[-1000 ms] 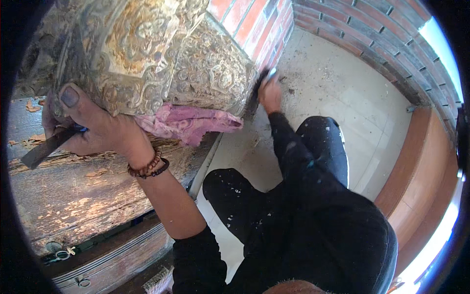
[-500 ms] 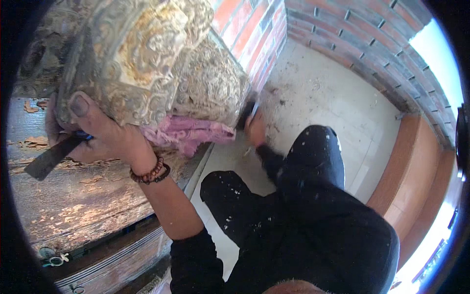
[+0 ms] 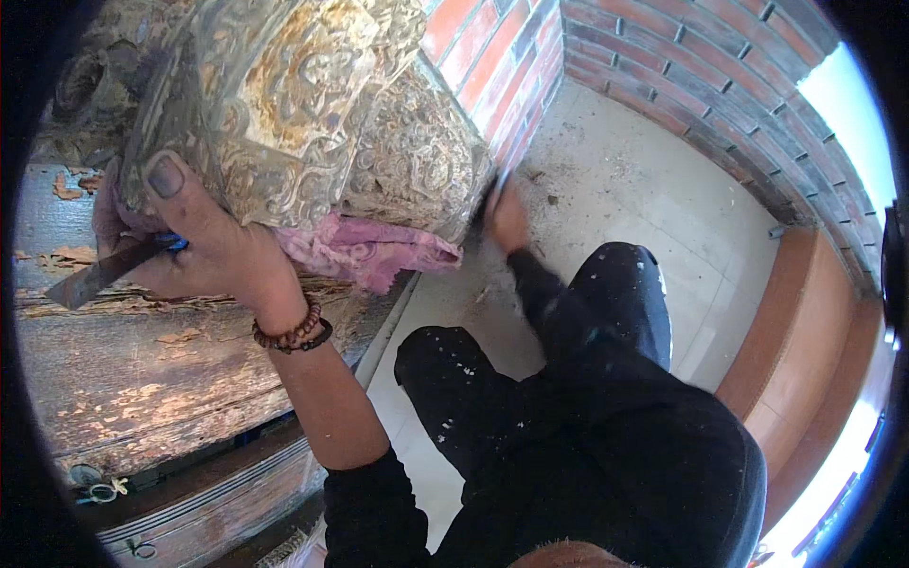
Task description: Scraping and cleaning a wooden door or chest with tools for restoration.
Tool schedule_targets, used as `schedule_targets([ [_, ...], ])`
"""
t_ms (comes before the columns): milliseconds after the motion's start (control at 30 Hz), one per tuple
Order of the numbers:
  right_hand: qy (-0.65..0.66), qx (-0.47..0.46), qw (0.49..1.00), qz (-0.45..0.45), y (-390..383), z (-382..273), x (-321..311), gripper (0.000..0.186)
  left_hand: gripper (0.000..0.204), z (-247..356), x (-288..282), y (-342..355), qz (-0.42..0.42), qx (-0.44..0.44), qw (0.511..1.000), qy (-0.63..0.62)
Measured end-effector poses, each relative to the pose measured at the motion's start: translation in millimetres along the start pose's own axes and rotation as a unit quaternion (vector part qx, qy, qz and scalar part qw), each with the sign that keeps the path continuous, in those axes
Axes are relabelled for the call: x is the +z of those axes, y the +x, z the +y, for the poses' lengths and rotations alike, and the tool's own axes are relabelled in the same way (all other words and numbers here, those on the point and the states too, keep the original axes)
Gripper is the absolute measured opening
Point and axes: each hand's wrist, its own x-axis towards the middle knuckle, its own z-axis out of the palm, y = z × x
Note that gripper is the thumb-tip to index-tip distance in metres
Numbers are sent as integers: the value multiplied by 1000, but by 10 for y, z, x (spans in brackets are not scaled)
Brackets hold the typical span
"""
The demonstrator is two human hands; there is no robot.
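A weathered carved block (image 3: 312, 104) with ornate relief and worn golden patches is tilted up at the upper left. My left hand (image 3: 213, 241) grips its lower edge, thumb on the face. The same hand keeps a flat metal scraper (image 3: 109, 272), with a bit of blue at its grip, in the fingers. Under the block lies a crumpled pink cloth (image 3: 369, 251). My right hand (image 3: 508, 220), smeared by motion, is at the block's right end, closed around a dark tool that I cannot make out.
The block rests over an old wooden chest (image 3: 180, 379) with flaking paint and metal rings. Brick walls (image 3: 701, 66) meet behind the tiled floor (image 3: 653, 199), where dust and crumbs lie. A brown wooden step (image 3: 795, 331) stands at the right. My knees are close by.
My right hand has moved slightly up and right along the block's end. The block and my left hand have shifted slightly in view; the left hand keeps its grip on block and scraper.
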Motion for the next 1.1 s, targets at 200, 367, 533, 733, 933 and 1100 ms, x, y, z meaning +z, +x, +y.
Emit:
schedule_targets([
  [200,-4,-30,999,36,-306,-252,4,57,47,-22,-47,21,7,-10,1000,21],
  [367,-42,25,997,-67,-74,147,38,63,51,198,179,27,16,-26,999,12],
  [533,-8,75,996,-42,-354,-257,8,56,61,244,73,40,24,-62,998,-11],
  [733,-91,138,927,-336,-1460,-227,-141,48,57,85,-40,18,0,-14,999,46],
  [933,-138,84,942,-294,-1201,290,-281,48,58,173,51,57,-7,-10,1000,20],
  [1100,-234,202,940,-144,-1620,680,-133,51,63,62,118,32,5,-12,1000,-6],
])
